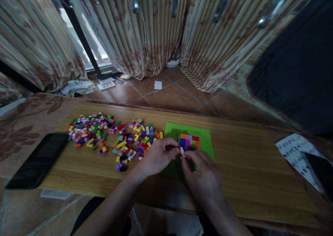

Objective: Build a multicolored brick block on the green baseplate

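Over the near part of a green studded baseplate point(187, 125), my two hands meet fingertip to fingertip. A small white toy brick point(182, 152) shows between them, in the closed thumb and fingers of my right hand point(204, 172). My left hand point(159, 156) is pinched closed right beside it; whatever lies in its fingertips is too small and covered to name. Just beyond the fingers, a block of orange, red, blue, purple and green bricks point(189, 141) stands on the baseplate. My hands hide its near side and the plate's front.
Loose bricks point(90, 128) form a large pile at the left, with smaller clusters point(125, 147) nearer my left hand. A black tablet-like device point(39, 159) lies at the wooden table's point(247, 166) left end. A printed sheet point(299, 156) and a dark object point(318, 172) are at the right.
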`<state>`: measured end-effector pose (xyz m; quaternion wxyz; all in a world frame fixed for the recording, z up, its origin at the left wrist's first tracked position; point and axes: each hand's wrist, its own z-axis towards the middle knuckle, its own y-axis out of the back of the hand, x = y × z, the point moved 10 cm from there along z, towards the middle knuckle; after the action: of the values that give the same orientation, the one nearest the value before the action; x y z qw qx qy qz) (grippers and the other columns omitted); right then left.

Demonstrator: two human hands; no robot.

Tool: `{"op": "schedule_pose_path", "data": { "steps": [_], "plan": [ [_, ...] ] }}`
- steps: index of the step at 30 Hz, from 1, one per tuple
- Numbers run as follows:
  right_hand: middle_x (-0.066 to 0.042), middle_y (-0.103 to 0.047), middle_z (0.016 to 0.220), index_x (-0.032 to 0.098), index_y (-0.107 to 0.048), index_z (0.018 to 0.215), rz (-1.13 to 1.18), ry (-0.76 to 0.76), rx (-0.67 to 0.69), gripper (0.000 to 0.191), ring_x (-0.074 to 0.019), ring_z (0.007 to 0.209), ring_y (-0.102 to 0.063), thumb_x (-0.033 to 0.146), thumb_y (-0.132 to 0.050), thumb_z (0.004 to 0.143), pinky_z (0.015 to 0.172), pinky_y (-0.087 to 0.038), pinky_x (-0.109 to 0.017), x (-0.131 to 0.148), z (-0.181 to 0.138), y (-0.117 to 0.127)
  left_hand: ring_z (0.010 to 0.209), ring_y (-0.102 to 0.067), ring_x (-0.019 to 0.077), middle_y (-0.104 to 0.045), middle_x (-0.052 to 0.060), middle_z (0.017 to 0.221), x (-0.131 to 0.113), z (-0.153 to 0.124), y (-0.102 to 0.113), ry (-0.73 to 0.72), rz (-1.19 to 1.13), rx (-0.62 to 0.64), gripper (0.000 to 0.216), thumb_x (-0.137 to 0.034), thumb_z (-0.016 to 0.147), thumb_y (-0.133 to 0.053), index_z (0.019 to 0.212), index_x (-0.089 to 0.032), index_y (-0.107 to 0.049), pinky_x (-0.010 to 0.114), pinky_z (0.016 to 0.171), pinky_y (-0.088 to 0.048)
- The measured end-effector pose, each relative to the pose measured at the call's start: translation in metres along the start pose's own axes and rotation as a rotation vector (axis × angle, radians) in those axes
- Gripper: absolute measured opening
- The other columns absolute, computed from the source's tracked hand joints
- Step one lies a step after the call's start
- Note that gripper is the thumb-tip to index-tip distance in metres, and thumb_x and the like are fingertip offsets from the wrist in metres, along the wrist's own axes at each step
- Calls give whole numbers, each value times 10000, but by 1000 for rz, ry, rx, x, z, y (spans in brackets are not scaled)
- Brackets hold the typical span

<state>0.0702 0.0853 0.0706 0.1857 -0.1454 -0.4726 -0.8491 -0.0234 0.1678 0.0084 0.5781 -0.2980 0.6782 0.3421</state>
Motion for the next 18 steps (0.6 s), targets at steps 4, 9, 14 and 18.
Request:
{"op": "schedule_pose_path", "data": {
  "steps": [4,9,14,18],
  "plan": [
    [-8,-679,772,210,-636,846,19,-11,3,78,-174,736,-619,208,-609,919,681,-435,-296,1,-2,-4,673,-589,131,-661,-3,738,-3,0,-1,-25,-4,-39,106,-217,842,-588,794,-179,-675,228,626,-460],
    [-15,-691,779,205,-642,839,38,-3,7,96,-175,733,-627,235,-620,928,686,-440,-293,1,-2,-7,703,-593,129,-656,-5,746,-3,1,-2,-39,14,-51,113,-192,847,-569,792,-168,-665,224,651,-449],
    [-17,-690,789,201,-641,847,17,0,17,85,-178,739,-631,181,-601,920,694,-447,-298,2,-2,-6,657,-558,116,-625,-14,714,-1,2,0,-52,12,-61,114,-191,853,-562,790,-159,-651,219,633,-438],
    [-21,-697,810,200,-656,880,39,-4,18,94,-181,764,-637,167,-580,924,714,-469,-303,-5,3,0,640,-542,114,-609,-13,701,-1,2,2,-42,33,-53,141,-219,872,-554,808,-154,-662,218,616,-429]
  ]
}}
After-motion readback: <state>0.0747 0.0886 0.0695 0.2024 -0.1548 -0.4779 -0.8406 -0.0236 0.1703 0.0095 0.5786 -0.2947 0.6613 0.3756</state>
